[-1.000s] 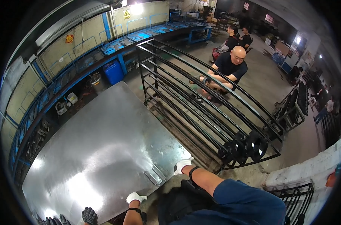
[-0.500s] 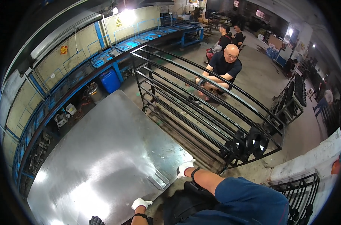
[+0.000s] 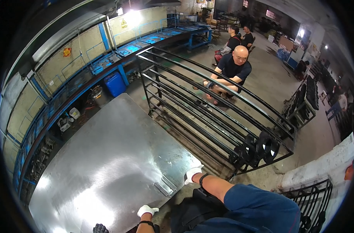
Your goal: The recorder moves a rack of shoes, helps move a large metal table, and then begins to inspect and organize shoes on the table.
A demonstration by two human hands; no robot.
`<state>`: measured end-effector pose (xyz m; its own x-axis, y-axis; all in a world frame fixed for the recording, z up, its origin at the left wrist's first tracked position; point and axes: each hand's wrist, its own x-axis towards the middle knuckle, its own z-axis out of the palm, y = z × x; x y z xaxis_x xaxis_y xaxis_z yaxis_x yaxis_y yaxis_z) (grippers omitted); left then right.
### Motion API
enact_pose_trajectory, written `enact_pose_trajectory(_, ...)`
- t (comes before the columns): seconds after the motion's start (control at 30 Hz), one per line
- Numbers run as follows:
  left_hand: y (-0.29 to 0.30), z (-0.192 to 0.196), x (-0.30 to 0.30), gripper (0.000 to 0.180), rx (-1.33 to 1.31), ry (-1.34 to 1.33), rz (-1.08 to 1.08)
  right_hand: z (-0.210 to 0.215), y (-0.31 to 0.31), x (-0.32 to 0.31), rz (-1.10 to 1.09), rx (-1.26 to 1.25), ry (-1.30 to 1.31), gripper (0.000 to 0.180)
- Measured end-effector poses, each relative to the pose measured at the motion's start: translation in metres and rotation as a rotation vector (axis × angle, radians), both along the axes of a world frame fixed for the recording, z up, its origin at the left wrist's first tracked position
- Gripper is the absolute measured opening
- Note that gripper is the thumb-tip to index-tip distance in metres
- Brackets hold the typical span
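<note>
A large bare metal tabletop (image 3: 107, 155) spreads out ahead of me, with bright light glaring off it. My left hand (image 3: 147, 210), in a white glove, lies on its near edge with the thumb out to the side. On the right corner rests my right hand (image 3: 193, 174), also white-gloved, its thumb apart from the fingers. Neither hand shows anything held. Between them, close to the edge, sits a small metal piece with a raised strip (image 3: 166, 185). A black ribbed object (image 3: 100, 228) pokes in at the bottom, partly cut off.
Beyond the table stands a long black metal rack (image 3: 208, 101) with black ring-shaped parts (image 3: 262, 147) at its right end. A person (image 3: 233, 73) crouches behind it. A blue-topped workbench (image 3: 138, 46) curves along the left wall, a blue drum (image 3: 114, 83) beneath it.
Both hands stay in place on the tabletop. The view has shifted very slightly. The crouching person's hands have moved a little.
</note>
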<state>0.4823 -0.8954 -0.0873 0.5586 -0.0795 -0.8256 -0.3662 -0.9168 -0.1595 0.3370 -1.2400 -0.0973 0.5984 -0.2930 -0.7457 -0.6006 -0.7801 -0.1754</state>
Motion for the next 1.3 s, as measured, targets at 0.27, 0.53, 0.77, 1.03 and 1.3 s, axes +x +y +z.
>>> enact_pose_trajectory(0.27,-0.005,-0.013,0.0,0.083,-0.039,-0.067,-0.027,0.023,-0.002,-0.012,0.014,-0.091,-0.086,0.05)
enact_pose_trajectory(0.53,0.012,-0.002,-0.002,0.084,-0.176,-0.108,-0.05,0.01,0.005,0.005,0.037,-0.118,0.014,0.065)
enact_pose_trajectory(0.77,0.023,-0.031,0.008,0.083,-0.27,-0.067,-0.103,0.025,0.0,-0.002,0.034,-0.144,0.048,0.062)
enact_pose_trajectory(1.03,0.014,-0.008,0.003,0.084,-0.241,-0.064,-0.085,0.023,0.0,-0.002,0.039,-0.095,0.034,0.063)
enact_pose_trajectory(1.3,0.028,-0.039,0.011,0.085,-0.273,-0.036,-0.071,0.026,0.001,-0.002,0.031,-0.142,0.0,0.06)
